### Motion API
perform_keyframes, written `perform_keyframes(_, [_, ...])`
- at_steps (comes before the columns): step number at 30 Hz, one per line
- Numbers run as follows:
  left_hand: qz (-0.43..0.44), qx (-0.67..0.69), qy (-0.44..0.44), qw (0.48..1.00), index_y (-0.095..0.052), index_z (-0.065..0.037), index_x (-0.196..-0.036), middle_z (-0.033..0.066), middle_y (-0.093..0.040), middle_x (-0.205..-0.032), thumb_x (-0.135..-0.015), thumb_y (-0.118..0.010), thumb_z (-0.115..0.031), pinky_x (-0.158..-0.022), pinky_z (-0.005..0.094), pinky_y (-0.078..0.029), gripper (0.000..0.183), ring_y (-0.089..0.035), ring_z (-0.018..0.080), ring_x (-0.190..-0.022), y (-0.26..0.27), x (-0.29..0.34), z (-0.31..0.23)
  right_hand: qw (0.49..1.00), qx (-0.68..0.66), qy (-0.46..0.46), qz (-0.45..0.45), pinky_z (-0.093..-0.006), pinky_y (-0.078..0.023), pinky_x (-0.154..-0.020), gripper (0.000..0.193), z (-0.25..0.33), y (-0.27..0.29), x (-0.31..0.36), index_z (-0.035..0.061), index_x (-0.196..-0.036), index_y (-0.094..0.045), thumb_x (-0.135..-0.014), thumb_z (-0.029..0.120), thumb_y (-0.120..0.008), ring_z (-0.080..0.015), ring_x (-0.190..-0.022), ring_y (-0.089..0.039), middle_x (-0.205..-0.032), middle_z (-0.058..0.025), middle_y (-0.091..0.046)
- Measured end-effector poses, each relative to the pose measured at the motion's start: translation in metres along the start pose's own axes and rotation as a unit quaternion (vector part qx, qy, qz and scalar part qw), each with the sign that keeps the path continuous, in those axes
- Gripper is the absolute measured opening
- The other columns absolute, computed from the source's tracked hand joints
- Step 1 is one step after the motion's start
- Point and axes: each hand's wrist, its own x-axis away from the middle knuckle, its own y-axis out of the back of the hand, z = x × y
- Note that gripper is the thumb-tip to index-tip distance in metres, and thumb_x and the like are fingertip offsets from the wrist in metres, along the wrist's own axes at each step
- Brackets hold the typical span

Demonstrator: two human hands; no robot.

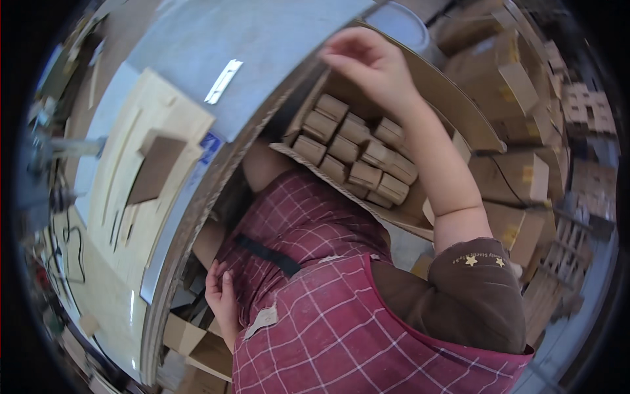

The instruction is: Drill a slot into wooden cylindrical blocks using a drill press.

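Note:
My right hand hovers over the far side of an open cardboard box, close to the table's edge. Its fingers are loosely curled and I see nothing in them. Inside the box, several light brown wooden blocks lie stacked in rows, below and apart from that hand. Down at my left side, my left hand rests by my red checked apron near the table's edge. Its fingers are stretched out with nothing in them.
On the table to my left lie a pale wooden board with a dark brown piece on it and a shiny metal strip. More cardboard boxes stand at the right. Another open box sits below the table's edge.

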Motion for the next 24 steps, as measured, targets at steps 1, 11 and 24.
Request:
perform_keyframes(1, [0.015,-0.004,-0.004,1.000,-0.044,0.001,-0.123,0.0124,-0.055,-0.111,-0.087,-0.052,-0.007,-0.085,0.0260,-0.044,0.037,-0.055,0.0145,-0.095,-0.002,-0.005,0.003,0.998,0.046,-0.018,-0.038,-0.0217,-0.046,-0.072,0.014,-0.011,0.030,0.016,0.0035,-0.091,-0.058,-0.079,0.010,-0.063,-0.0077,-0.079,-0.055,-0.082,-0.0010,-0.060])
perform_keyframes(11, [0.074,-0.063,0.027,0.995,-0.044,0.000,-0.123,0.0128,-0.055,-0.111,-0.087,-0.051,-0.004,-0.087,0.0274,-0.043,0.037,-0.054,0.0165,-0.098,-0.025,-0.017,-0.011,0.651,0.469,-0.430,0.414,-0.0389,-0.043,-0.085,0.035,-0.136,0.059,0.158,0.0065,-0.101,-0.058,-0.072,0.026,-0.065,-0.0298,-0.102,-0.053,-0.107,-0.0139,-0.058])
perform_keyframes(24, [-0.041,-0.087,0.102,0.990,-0.044,0.001,-0.123,0.0089,-0.056,-0.109,-0.086,-0.055,-0.007,-0.085,0.0242,-0.042,0.040,-0.053,0.0122,-0.096,0.004,0.028,-0.013,0.575,0.502,-0.507,0.400,-0.0463,-0.035,-0.095,0.044,-0.311,-0.014,0.251,0.0265,-0.127,-0.045,-0.084,0.026,-0.054,-0.0335,-0.125,-0.031,-0.139,-0.0120,-0.028])
